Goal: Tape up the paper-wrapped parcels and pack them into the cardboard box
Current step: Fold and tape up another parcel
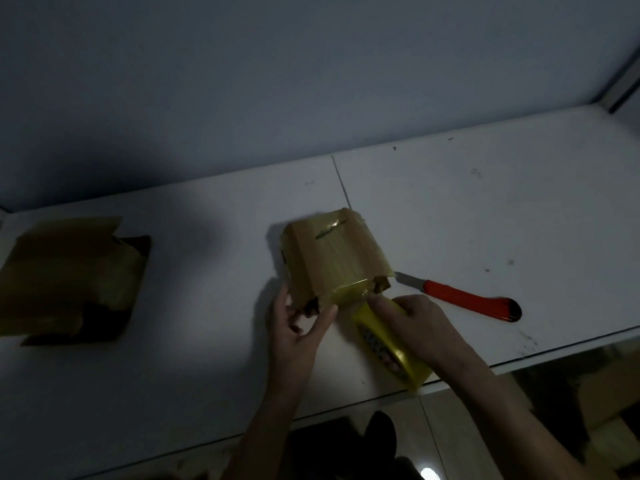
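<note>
A brown paper-wrapped parcel [332, 254] lies on the white table [485, 202], with shiny tape running down its top to its near edge. My left hand [299, 323] holds the parcel's near left corner, thumb against the near edge. My right hand [415, 320] grips a yellowish tape roll [391, 351], forefinger stretched out onto the tape strip at the parcel's near edge. A second paper-wrapped parcel [69, 275] lies at the far left of the table. No cardboard box is plainly visible on the table.
An orange-handled utility knife [464, 296] lies right of the parcel, blade toward it. The table's front edge [519, 362] runs just behind the tape roll. Below it are a dim floor and a dark shape [381, 434]. A wall rises behind the table.
</note>
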